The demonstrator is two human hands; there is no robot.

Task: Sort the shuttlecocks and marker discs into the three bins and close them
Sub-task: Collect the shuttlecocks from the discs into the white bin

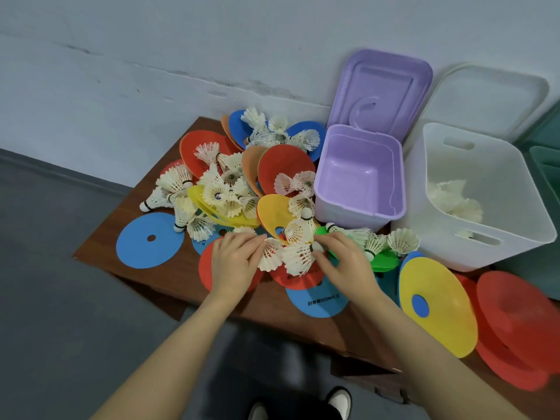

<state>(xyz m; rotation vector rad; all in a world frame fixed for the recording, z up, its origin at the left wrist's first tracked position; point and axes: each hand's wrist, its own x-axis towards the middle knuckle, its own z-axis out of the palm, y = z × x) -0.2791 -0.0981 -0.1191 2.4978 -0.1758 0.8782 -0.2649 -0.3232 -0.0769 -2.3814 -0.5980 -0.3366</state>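
1. My left hand point(233, 262) curls its fingers on one shuttlecock point(270, 258); my right hand point(342, 262) pinches the cork of another shuttlecock point(298, 258), both low on the desk point(100, 247).
2. I think it is best to lift by the corks, sparing the feathers, and drop them in the white bin point(497, 250), which already holds shuttlecocks.

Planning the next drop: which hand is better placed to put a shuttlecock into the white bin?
Right, probably. The right hand already touches a shuttlecock and lies nearer the white bin; the left hand is farther away.
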